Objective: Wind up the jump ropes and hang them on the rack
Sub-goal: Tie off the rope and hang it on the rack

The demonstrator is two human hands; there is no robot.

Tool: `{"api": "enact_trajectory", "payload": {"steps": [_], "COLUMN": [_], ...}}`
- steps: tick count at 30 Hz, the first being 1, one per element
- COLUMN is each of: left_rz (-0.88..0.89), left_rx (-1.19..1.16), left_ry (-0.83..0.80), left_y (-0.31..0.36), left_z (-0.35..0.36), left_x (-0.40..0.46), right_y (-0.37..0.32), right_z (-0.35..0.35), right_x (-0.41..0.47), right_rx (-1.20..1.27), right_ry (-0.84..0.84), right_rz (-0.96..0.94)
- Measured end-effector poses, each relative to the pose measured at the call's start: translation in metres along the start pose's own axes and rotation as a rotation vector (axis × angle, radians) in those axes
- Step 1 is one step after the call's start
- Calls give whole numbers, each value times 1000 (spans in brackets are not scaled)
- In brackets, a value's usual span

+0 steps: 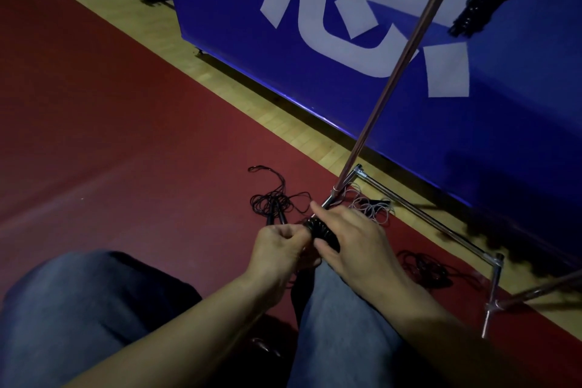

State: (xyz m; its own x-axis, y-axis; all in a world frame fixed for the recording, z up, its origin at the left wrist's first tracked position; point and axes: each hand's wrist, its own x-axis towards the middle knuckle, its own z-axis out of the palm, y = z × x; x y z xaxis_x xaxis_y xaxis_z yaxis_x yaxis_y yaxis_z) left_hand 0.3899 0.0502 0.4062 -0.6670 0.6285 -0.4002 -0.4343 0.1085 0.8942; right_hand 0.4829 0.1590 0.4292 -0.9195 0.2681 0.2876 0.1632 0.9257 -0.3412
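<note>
Wound rope (pixel 322 231): black cord coiled tight round its handles — held between both hands, above the right knee.
Left hand (pixel 278 247): fingers curled, pinching the coil's near end.
Right hand (pixel 352 241): curled over the coil, thumb beneath, forefinger extended.
Loose ropes: black tangle (pixel 277 198) on the red floor (pixel 126 135); pale one (pixel 373 206) at the rack (pixel 425 217) base — thin chrome tubing.

Two hands (pixel 280 246) (pixel 356 239), four ropes on the floor (pixel 277 198) (pixel 321 231) (pixel 373 206) (pixel 431 268), one rack (pixel 434 224).
</note>
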Motion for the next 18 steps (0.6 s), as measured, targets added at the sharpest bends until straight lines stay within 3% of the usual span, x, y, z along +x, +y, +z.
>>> {"api": "enact_trajectory", "payload": {"steps": [9,15,18], "left_rz": [66,81,95], "left_rx": [113,183,211], "left_ry": [-14,-32,-30], "left_y": [3,5,4], "left_z": [3,0,-3], "left_x": [12,13,14], "right_y": [5,11,9], "right_z": [-24,-28,-25], "right_x": [17,30,34], "right_rx": [541,438,507], "right_ry": [-99,-230,-171], "right_rz": [424,549,604]}}
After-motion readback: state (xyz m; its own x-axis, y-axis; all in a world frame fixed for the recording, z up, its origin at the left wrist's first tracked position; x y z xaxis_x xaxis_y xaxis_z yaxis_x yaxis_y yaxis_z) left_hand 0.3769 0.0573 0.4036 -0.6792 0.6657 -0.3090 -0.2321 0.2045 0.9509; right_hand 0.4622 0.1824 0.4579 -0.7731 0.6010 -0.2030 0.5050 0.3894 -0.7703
